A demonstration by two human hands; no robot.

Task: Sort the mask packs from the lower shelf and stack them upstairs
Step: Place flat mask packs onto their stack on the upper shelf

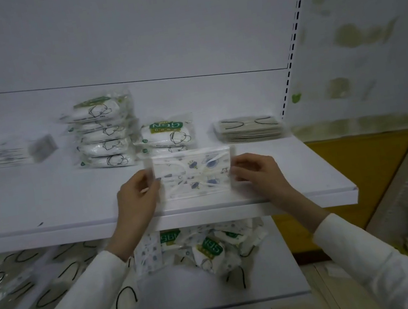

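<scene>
One pack of printed masks is pinched at both ends, by the left hand and the right hand, at the near edge of the upper shelf. Three piles are set farther back: a tall pile of about five N95 packs at left, a short pile of two, a beige stack at right. A mixed heap is seen on the lower shelf
</scene>
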